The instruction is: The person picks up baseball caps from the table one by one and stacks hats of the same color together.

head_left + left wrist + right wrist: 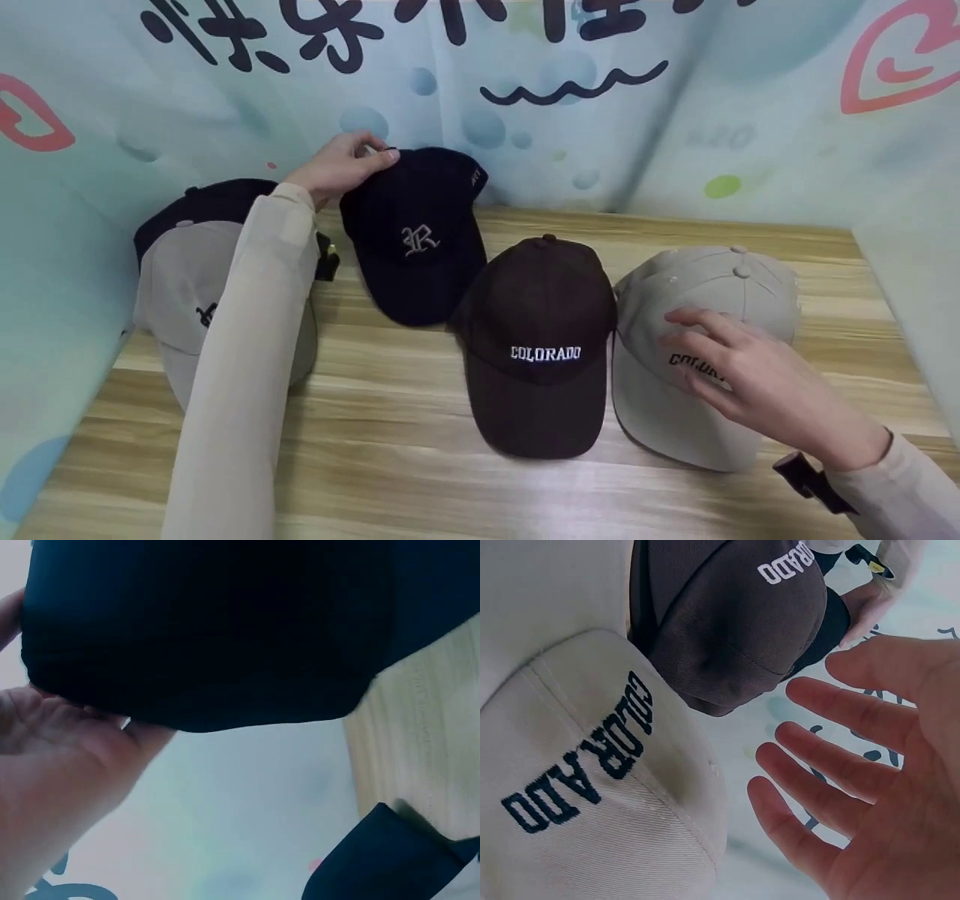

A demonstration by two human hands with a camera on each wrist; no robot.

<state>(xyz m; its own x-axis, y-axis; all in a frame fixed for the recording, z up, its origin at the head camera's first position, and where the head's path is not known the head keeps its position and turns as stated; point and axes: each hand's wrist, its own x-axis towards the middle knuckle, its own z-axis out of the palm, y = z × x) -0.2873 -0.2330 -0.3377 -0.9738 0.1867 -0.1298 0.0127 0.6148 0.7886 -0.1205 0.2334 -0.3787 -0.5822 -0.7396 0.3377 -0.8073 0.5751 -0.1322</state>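
Observation:
At the back left of the table, my left hand (341, 166) grips the upper edge of a navy cap (416, 217) bearing an "R", which is tilted with its brim toward me. In the left wrist view the dark cap (210, 637) fills the top, pinched by the left hand (67, 757). My right hand (765, 382) hovers over a grey "COLORADO" cap (675, 420), fingers spread and holding nothing. The right wrist view shows that hand (885, 772) beside the pale cap (630, 802). A dark brown "COLORADO" cap (540, 300) lies between the navy and grey ones.
At the left, under my left forearm, a grey cap (180, 277) with dark lettering overlaps a navy one (225, 196). The wooden table (390, 450) meets a printed cloth backdrop (525, 157) at its back and sides. Another cap's crown shows behind the grey "COLORADO" cap.

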